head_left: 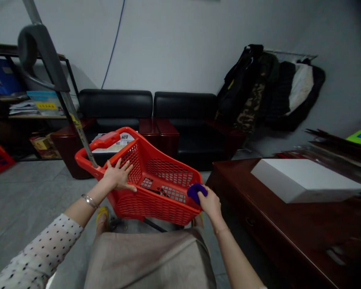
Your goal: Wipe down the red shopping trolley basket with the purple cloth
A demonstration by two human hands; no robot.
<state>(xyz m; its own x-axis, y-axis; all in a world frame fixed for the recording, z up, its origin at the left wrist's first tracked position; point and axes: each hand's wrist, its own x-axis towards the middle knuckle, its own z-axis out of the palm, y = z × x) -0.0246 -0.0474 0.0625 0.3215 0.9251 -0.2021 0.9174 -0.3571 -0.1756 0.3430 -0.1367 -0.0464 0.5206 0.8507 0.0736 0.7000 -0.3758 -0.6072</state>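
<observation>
A red plastic shopping cart (156, 204) with perforated walls stands in front of my knees. My left hand (118, 176) lies with fingers spread on the cart's near rim, close to the handle end. In my right hand (210, 202) a purple cloth (196, 193) is bunched, held against the narrow right end of the cart. The cart's red handle (106, 140) rises at the left. Part of the cloth is hidden behind my fingers. A metal pole (81, 132) with a grey grip slants down to the cart's handle.
Black armchairs (117, 102) with wooden arms stand against the wall. To the right is a dark wooden table (276, 212) carrying a white box (303, 176). Coats (258, 88) hang at the back right. A shelf (45, 117) holds papers and a bin at the left.
</observation>
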